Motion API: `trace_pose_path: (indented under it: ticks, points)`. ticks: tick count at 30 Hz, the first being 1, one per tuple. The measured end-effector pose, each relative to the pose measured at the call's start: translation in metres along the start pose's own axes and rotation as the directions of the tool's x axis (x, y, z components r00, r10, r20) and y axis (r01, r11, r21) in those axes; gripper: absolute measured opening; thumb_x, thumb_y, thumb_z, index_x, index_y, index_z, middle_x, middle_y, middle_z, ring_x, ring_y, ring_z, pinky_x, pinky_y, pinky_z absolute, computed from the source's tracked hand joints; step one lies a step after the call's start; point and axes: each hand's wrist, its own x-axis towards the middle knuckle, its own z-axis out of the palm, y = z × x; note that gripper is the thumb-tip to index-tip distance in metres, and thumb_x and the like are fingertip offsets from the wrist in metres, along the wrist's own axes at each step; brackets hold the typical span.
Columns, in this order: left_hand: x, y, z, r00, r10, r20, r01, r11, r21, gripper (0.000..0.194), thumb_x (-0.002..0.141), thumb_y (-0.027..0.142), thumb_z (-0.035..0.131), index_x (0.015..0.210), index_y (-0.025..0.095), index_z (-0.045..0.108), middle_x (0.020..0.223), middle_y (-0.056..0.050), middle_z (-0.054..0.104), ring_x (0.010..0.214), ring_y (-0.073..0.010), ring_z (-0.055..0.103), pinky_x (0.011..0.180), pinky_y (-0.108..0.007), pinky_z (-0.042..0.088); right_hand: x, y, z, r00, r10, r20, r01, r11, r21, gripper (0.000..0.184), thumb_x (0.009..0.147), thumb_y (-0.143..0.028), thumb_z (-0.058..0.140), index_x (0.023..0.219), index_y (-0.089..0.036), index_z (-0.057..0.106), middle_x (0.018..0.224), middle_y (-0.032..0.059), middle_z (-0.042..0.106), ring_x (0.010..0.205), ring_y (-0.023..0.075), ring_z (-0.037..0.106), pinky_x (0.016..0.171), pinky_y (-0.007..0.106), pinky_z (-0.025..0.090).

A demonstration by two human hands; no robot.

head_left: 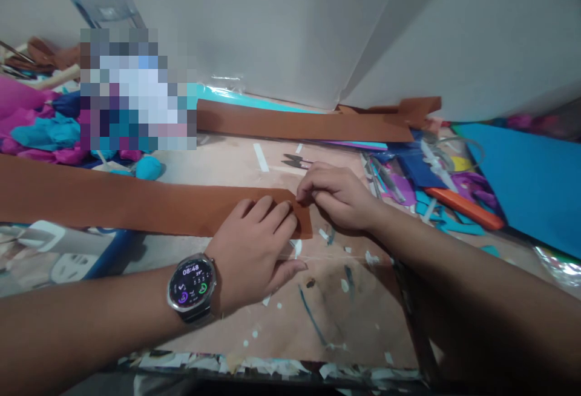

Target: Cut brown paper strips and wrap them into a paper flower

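A long brown strip (149,205), of paper or felt, runs from the left edge to the middle of the table. My left hand (254,235) lies across its right part, palm down, fingers stretched over it and thumb off its lower edge. At the strip's right end, my right hand (338,193) is closed, fingertips pinched at the upper corner. What sits between those fingertips is mostly hidden. Small thread snips (294,161) lie just beyond the right hand, blades pointing left and handles hidden behind it.
Another brown strip (299,122) lies along the back near the wall. An orange cutter (465,207) and a blue sheet (531,181) are on the right. Crumpled blue and pink pieces (49,132) pile at left, near a glue gun-like tool (63,244). A bottle (106,2) stands behind.
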Motion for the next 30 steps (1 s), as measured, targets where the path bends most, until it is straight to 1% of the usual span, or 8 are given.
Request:
trace_pose_path:
  ticks: [3,5,10,13,17,19,23,30]
  points:
    - [0.0003,-0.0002,0.0006,1.0,0.0,0.0,0.0,1.0,-0.006,0.062,0.104,0.062,0.041,0.136,0.012,0.059,0.149,-0.016,0.057,0.13,-0.039,0.051,0.101,-0.056,0.042,0.0004,0.0012,0.0013,0.998,-0.037,0.047,0.038,0.999,-0.019,0.031,0.083,-0.001,0.046,0.086,-0.02,0.07,0.083,0.0038,0.075,0.085,0.0224,0.062,0.091,0.042,0.048]
    - [0.0003,-0.0001,0.0006,1.0,0.0,-0.004,0.0,1.0,-0.01,0.062,0.104,0.062,0.041,0.136,0.012,0.06,0.149,-0.016,0.057,0.13,-0.0389,0.051,0.1,-0.056,0.042,0.0,0.0022,0.0019,0.997,-0.028,0.069,0.03,0.999,-0.029,0.031,0.085,-0.001,0.046,0.089,-0.02,0.07,0.088,0.0045,0.076,0.09,0.0236,0.062,0.095,0.044,0.047]
    - [-0.0004,0.0003,-0.001,1.0,-0.002,0.001,0.002,1.0,-0.008,0.061,0.104,0.062,0.041,0.134,0.013,0.06,0.148,-0.016,0.057,0.129,-0.0387,0.051,0.1,-0.056,0.042,-0.0006,0.004,0.0022,0.996,-0.003,0.087,0.007,0.999,-0.043,0.032,0.084,0.001,0.048,0.094,-0.022,0.068,0.104,0.0045,0.077,0.103,0.0251,0.064,0.105,0.048,0.043]
    - [-0.0003,0.0002,-0.0012,1.0,-0.004,0.002,0.004,1.0,-0.004,0.061,0.104,0.062,0.041,0.134,0.013,0.06,0.148,-0.016,0.057,0.13,-0.0387,0.051,0.1,-0.055,0.042,-0.0002,0.0042,0.0027,0.996,-0.011,0.086,0.015,0.999,-0.046,0.033,0.084,0.002,0.048,0.094,-0.022,0.067,0.107,0.0041,0.077,0.105,0.0254,0.064,0.106,0.049,0.044]
    - [0.0003,0.0006,-0.0006,1.0,-0.002,0.001,0.002,1.0,-0.003,0.061,0.104,0.063,0.042,0.134,0.013,0.06,0.149,-0.016,0.057,0.13,-0.0388,0.051,0.1,-0.056,0.042,-0.0005,0.0044,0.004,1.0,-0.019,-0.008,0.019,1.0,-0.023,0.029,0.083,0.001,0.05,0.086,-0.022,0.068,0.096,0.0043,0.077,0.099,0.025,0.064,0.097,0.046,0.05]
    - [0.0005,0.001,-0.0004,1.0,0.0,-0.001,0.0,1.0,-0.001,0.061,0.104,0.063,0.042,0.134,0.013,0.06,0.149,-0.016,0.057,0.13,-0.039,0.051,0.101,-0.056,0.042,-0.0014,0.0047,0.0044,0.999,0.01,-0.047,-0.01,1.0,0.001,0.03,0.082,0.001,0.05,0.083,-0.022,0.07,0.089,0.0041,0.075,0.094,0.0237,0.065,0.091,0.042,0.053]
    - [0.0003,0.0014,-0.0004,1.0,-0.001,-0.004,0.001,1.0,-0.002,0.061,0.104,0.062,0.042,0.134,0.012,0.06,0.149,-0.016,0.056,0.131,-0.0391,0.051,0.101,-0.056,0.042,-0.0025,0.0048,0.0042,0.997,0.073,-0.039,-0.073,0.997,0.017,0.032,0.081,0.001,0.051,0.079,-0.022,0.074,0.082,0.0031,0.07,0.087,0.0216,0.064,0.085,0.039,0.053]
    - [-0.0006,0.0009,0.0,1.0,0.003,-0.009,-0.003,1.0,0.001,0.061,0.104,0.062,0.041,0.133,0.013,0.06,0.149,-0.016,0.057,0.13,-0.0389,0.051,0.101,-0.055,0.042,-0.0019,0.004,0.0042,0.996,0.088,-0.031,-0.088,0.996,0.021,0.031,0.079,0.0,0.049,0.069,-0.022,0.069,0.074,0.0023,0.068,0.084,0.0215,0.062,0.083,0.039,0.051]
